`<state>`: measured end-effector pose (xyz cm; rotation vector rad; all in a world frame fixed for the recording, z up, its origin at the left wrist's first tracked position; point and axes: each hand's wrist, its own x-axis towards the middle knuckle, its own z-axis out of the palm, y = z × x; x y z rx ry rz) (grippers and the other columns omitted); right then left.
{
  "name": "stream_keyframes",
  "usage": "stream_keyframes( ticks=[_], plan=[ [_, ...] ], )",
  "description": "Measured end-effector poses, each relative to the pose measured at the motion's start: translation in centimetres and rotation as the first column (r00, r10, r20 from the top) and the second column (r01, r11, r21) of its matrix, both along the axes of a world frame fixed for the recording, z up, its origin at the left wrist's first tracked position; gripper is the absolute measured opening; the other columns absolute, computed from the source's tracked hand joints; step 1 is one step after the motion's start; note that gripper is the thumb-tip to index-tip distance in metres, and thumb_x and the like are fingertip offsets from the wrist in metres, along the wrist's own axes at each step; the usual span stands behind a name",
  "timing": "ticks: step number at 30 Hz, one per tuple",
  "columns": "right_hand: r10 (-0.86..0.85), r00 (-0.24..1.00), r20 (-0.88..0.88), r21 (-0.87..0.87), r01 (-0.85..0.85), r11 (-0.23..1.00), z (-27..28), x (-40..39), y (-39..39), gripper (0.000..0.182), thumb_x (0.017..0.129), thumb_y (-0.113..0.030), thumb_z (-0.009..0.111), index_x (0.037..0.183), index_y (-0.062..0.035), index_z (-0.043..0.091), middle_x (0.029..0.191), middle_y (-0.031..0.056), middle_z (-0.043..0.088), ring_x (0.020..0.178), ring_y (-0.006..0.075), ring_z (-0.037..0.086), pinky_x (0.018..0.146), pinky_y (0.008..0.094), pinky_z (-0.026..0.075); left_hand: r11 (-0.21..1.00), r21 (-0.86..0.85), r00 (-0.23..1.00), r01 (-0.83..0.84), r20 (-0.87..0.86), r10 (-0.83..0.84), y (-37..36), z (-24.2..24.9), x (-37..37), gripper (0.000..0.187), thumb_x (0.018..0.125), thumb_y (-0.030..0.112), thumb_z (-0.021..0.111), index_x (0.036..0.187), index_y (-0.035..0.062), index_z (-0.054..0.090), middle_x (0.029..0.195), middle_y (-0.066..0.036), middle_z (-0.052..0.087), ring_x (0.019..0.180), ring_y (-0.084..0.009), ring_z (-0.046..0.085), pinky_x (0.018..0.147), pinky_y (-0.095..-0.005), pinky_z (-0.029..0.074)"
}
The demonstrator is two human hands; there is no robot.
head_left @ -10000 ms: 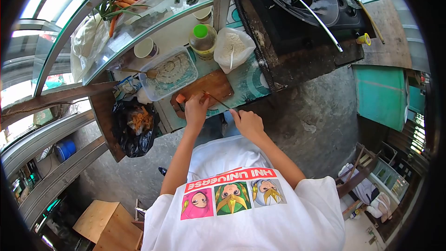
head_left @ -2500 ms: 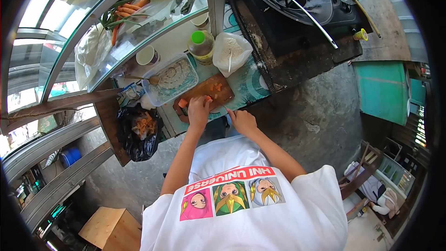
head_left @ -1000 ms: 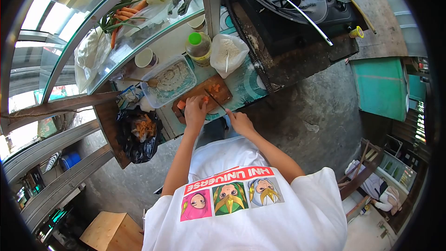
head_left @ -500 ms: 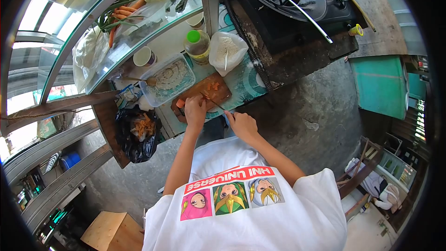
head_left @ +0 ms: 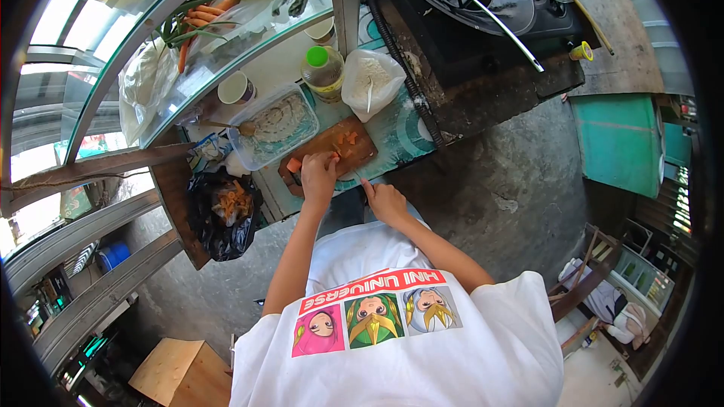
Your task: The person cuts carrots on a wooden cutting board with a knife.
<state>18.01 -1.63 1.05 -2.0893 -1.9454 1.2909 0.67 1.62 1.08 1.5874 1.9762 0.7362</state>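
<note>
A wooden cutting board (head_left: 356,152) lies at the counter's edge with small orange carrot pieces (head_left: 348,138) on it. My left hand (head_left: 320,175) is over the board, its fingers pinched on a carrot piece (head_left: 335,157). A larger carrot chunk (head_left: 294,166) rests just left of that hand. My right hand (head_left: 386,200) is closed around the handle of a knife (head_left: 362,179) at the board's near right side. The blade is thin and hard to make out, pointing toward the left hand.
Behind the board are a plastic tub (head_left: 280,124), a green-capped bottle (head_left: 322,75) and a bag of white powder (head_left: 373,83). A black bag of peelings (head_left: 225,218) hangs at the left. The stove with a wok (head_left: 513,0) is at the upper right.
My right hand and the knife have moved slightly down and away from the left hand. My left hand has shifted slightly right across the board.
</note>
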Motion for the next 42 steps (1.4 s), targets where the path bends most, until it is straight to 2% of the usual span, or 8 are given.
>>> stream_keyframes(
  ticks=[7, 10, 13, 16, 18, 27, 30, 42],
  plan=[
    [-0.068, 0.997, -0.031, -0.151, 0.063, 0.986, -0.2, 1.4, 1.2, 0.07, 0.096, -0.059, 0.035, 0.074, -0.0006, 0.067, 0.077, 0.0242, 0.065, 0.081, 0.043, 0.064, 0.072, 0.0503, 0.049, 1.0, -0.025, 1.0, -0.004, -0.017, 0.004, 0.2, 0.8, 0.0, 0.019, 0.073, 0.009, 0.071, 0.089, -0.0026, 0.07, 0.093, -0.016, 0.068, 0.089, -0.0328, 0.058, 0.081, -0.0402, 0.047],
    [-0.074, 0.997, -0.011, -0.116, 0.073, 0.991, 0.2, 1.3, 1.4, 0.07, 0.096, -0.059, 0.035, 0.074, -0.0007, 0.067, 0.074, 0.0235, 0.065, 0.079, 0.0425, 0.065, 0.072, 0.0504, 0.049, 0.998, -0.063, 1.0, 0.001, -0.003, -0.001, 0.0, 0.7, -0.5, 0.022, 0.072, 0.009, 0.072, 0.09, -0.0018, 0.07, 0.094, -0.016, 0.068, 0.089, -0.0322, 0.058, 0.081, -0.0396, 0.047],
    [-0.023, 0.999, -0.034, -0.081, 0.02, 0.997, 2.1, 1.5, 1.6, 0.065, 0.096, -0.055, 0.037, 0.073, -0.0029, 0.068, 0.074, 0.0226, 0.065, 0.077, 0.0428, 0.064, 0.071, 0.0513, 0.049, 0.999, -0.001, 0.998, -0.051, 0.039, 0.051, -0.1, 0.7, -0.6, 0.022, 0.072, 0.01, 0.072, 0.09, -0.0014, 0.07, 0.095, -0.016, 0.068, 0.089, -0.0316, 0.059, 0.08, -0.0392, 0.048],
    [0.03, 0.999, -0.021, 0.026, -0.03, 0.999, 3.2, 1.4, 1.4, 0.062, 0.096, -0.053, 0.039, 0.072, -0.0029, 0.068, 0.07, 0.022, 0.065, 0.07, 0.0419, 0.064, 0.066, 0.0506, 0.05, 0.995, -0.078, 0.997, -0.055, -0.049, 0.051, -0.4, 0.8, -0.8, 0.021, 0.073, 0.01, 0.072, 0.09, -0.0017, 0.07, 0.093, -0.015, 0.068, 0.089, -0.0318, 0.059, 0.08, -0.0394, 0.048],
    [0.078, 0.997, 0.013, 0.082, -0.079, 0.994, 3.3, 1.5, 1.3, 0.061, 0.096, -0.051, 0.04, 0.071, -0.0028, 0.067, 0.067, 0.0217, 0.064, 0.065, 0.041, 0.064, 0.062, 0.0502, 0.05, 1.0, 0.015, 0.999, -0.023, -0.048, 0.024, -0.6, -0.4, -1.1, 0.02, 0.074, 0.012, 0.07, 0.09, 0.0009, 0.071, 0.073, -0.014, 0.064, 0.074, -0.0299, 0.058, 0.073, -0.0393, 0.046],
    [0.088, 0.992, 0.093, 0.124, -0.1, 0.987, 2.9, 0.7, 0.7, 0.062, 0.096, -0.052, 0.043, 0.069, -0.0015, 0.066, 0.064, 0.0218, 0.063, 0.062, 0.0405, 0.064, 0.058, 0.0486, 0.05, 0.999, 0.047, 0.998, 0.016, -0.059, -0.013, -0.4, -0.4, -1.0, 0.012, 0.077, 0.009, 0.066, 0.083, -0.0012, 0.068, 0.075, -0.015, 0.063, 0.08, -0.0322, 0.056, 0.073, -0.0415, 0.045],
    [0.083, 0.995, 0.06, 0.169, -0.092, 0.981, 2.8, -0.2, 1.0, 0.061, 0.096, -0.052, 0.042, 0.07, -0.0021, 0.066, 0.063, 0.0214, 0.063, 0.061, 0.0399, 0.064, 0.057, 0.0487, 0.05, 0.999, -0.027, 0.995, 0.042, -0.093, -0.044, -0.5, -0.1, -1.1, 0.014, 0.074, 0.005, 0.068, 0.085, -0.0034, 0.068, 0.087, -0.016, 0.067, 0.086, -0.0333, 0.058, 0.077, -0.0411, 0.048],
    [0.032, 0.999, 0.033, 0.153, -0.037, 0.988, -1.5, -0.9, -0.1, 0.062, 0.097, -0.051, 0.04, 0.07, -0.002, 0.067, 0.065, 0.0204, 0.064, 0.065, 0.0397, 0.064, 0.063, 0.0495, 0.05, 0.998, 0.045, 0.997, 0.054, -0.054, -0.052, -0.4, 0.3, -0.8, 0.014, 0.078, 0.008, 0.068, 0.087, -0.0027, 0.068, 0.086, -0.015, 0.067, 0.085, -0.0329, 0.057, 0.076, -0.0406, 0.047]
  ],
)
